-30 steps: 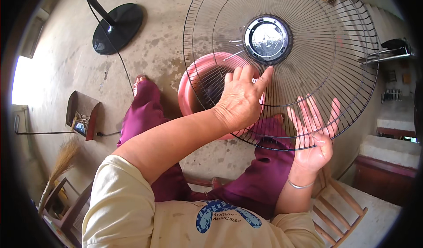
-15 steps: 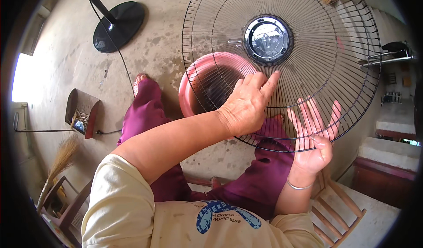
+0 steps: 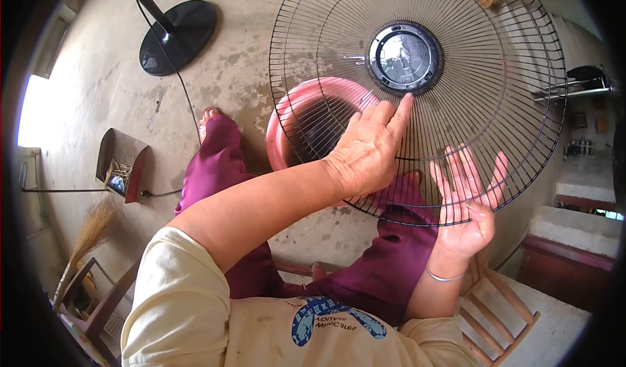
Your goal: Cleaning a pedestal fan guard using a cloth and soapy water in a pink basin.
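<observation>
A round black wire fan grille (image 3: 515, 106) is held up in front of me, with a dark ring and shiny disc (image 3: 404, 57) at its centre. My right hand (image 3: 466, 201) grips its lower right rim, fingers spread behind the wires and thumb on the near side. Across the near face lies my left hand (image 3: 368, 145), back toward me, its index finger stretched out to the edge of the centre ring. Its other fingers bend against the wires, their tips partly hidden. Through the grille shows a pink basin (image 3: 277, 139) of dark water on the floor.
A black fan stand base (image 3: 179, 38) with a cord is at the far left. Nearer are a dustpan (image 3: 120, 165) holding litter and a straw broom (image 3: 91, 230). A wooden chair (image 3: 508, 308) stands at the right, beside concrete steps (image 3: 574, 233).
The grille's centre has shifted slightly right. My left index finger has moved up along the wires to the centre ring. My right hand keeps its hold on the rim.
</observation>
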`<state>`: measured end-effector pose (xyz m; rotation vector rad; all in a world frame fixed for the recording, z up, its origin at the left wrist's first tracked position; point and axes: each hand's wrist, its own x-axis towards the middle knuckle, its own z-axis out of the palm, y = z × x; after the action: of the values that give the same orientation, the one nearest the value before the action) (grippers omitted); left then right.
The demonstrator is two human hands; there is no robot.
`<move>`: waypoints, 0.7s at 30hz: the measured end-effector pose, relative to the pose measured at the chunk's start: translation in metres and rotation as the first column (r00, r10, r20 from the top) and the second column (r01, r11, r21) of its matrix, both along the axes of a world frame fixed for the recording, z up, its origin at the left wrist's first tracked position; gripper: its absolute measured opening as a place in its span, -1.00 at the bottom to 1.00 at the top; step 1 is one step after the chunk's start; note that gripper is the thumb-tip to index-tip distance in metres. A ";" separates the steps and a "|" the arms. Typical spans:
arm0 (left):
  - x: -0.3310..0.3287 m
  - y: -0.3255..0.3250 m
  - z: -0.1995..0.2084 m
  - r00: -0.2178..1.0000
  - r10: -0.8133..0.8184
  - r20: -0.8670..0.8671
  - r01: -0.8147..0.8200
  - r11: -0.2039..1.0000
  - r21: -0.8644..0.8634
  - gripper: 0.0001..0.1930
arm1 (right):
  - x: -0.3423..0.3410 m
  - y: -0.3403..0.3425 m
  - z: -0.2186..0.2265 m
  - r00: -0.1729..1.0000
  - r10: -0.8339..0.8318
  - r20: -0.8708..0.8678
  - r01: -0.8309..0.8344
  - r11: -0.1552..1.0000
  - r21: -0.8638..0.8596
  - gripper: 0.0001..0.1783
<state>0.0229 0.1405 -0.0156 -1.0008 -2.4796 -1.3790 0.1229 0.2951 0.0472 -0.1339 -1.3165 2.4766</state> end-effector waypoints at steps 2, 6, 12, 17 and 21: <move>0.001 0.000 0.003 1.000 -0.015 0.010 0.015 1.000 -0.020 -0.15 | -0.001 0.001 0.001 1.000 0.019 -0.016 -0.019 1.000 0.008 -0.05; 0.007 0.001 0.000 0.994 -0.092 -0.053 0.089 0.994 -0.069 -0.15 | -0.001 0.001 0.002 1.000 -0.019 -0.001 0.019 1.000 0.007 -0.03; 0.003 0.001 0.008 0.999 -0.044 0.012 0.045 0.995 -0.091 -0.17 | 0.000 0.002 0.000 0.999 0.026 -0.021 -0.025 0.999 0.023 -0.04; 0.003 0.003 0.005 0.997 -0.079 0.021 0.079 0.997 0.001 -0.16 | 0.001 -0.002 0.003 0.999 -0.025 0.023 0.024 0.997 0.067 -0.03; 0.002 0.001 0.006 0.997 -0.068 0.041 0.069 0.997 -0.021 -0.14 | 0.001 -0.002 0.000 1.000 -0.001 0.026 -0.001 0.995 0.099 -0.04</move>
<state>0.0253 0.1416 -0.0097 -1.0826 -2.5171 -1.4080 0.1237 0.2928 0.0469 -0.1433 -1.4464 2.4122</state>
